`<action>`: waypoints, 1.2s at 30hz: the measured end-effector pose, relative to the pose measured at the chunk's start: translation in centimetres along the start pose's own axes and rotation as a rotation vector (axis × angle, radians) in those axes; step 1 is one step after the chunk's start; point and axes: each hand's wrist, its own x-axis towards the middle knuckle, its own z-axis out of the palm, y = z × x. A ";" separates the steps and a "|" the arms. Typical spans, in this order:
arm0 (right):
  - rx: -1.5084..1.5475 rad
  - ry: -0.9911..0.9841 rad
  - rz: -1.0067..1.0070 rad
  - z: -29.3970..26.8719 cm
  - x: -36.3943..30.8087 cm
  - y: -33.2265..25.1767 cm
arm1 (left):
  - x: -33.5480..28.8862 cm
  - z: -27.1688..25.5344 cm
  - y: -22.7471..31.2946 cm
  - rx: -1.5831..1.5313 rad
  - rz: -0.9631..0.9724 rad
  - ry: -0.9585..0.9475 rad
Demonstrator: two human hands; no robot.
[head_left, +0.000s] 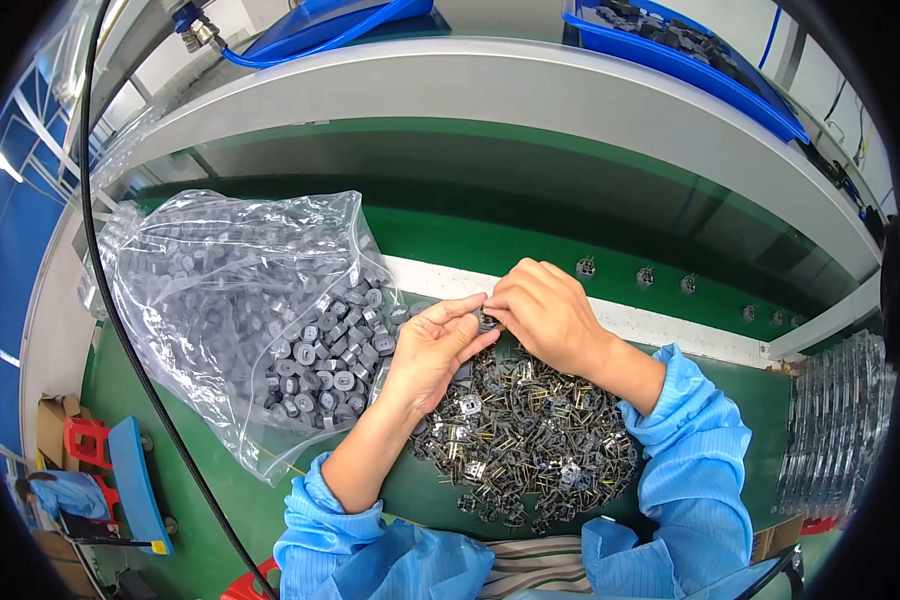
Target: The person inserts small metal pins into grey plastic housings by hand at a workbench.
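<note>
My left hand (432,352) and my right hand (547,312) meet over the bench, fingertips pinched together around a small dark part with metal pins (487,319). Fingers cover most of it, so its exact shape is hidden. Just below my hands spreads a heap of small black pieces with brass and silver metal pins (540,435). To the left, a large clear plastic bag (200,290) lies open toward my hands. Many small grey rounded plastic pieces (320,360) fill it and spill at its mouth.
Several small assembled parts (646,276) stand in a row behind a white strip (690,336). Stacked clear plastic trays (838,430) stand at the right. A grey shelf beam (490,90) crosses above, carrying a blue tray (690,60) of dark pieces. A black cable (120,320) hangs at left.
</note>
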 end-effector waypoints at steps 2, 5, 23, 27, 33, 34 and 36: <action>-0.190 0.002 -0.152 -0.2 0.1 -0.2 | 0.1 0.0 -0.2 -0.071 0.007 -0.027; 0.181 0.122 0.140 0.1 0.2 0.4 | 0.5 0.0 -0.6 -0.048 0.144 -0.031; 0.549 0.081 0.457 0.9 -0.1 -1.6 | 0.0 0.5 -1.3 0.405 0.553 -0.021; 1.102 -0.103 0.735 1.3 -0.8 1.1 | -0.2 0.9 -0.1 1.072 0.714 0.095; -0.265 -0.092 0.467 -0.3 -4.0 12.2 | 0.0 -2.2 1.9 1.600 0.515 0.162; -0.309 -0.093 0.494 0.1 -4.9 13.3 | 0.0 -2.3 1.9 1.731 0.541 0.199; -0.434 -0.086 0.456 0.1 -4.2 12.1 | 0.0 -2.8 1.9 1.933 0.638 0.265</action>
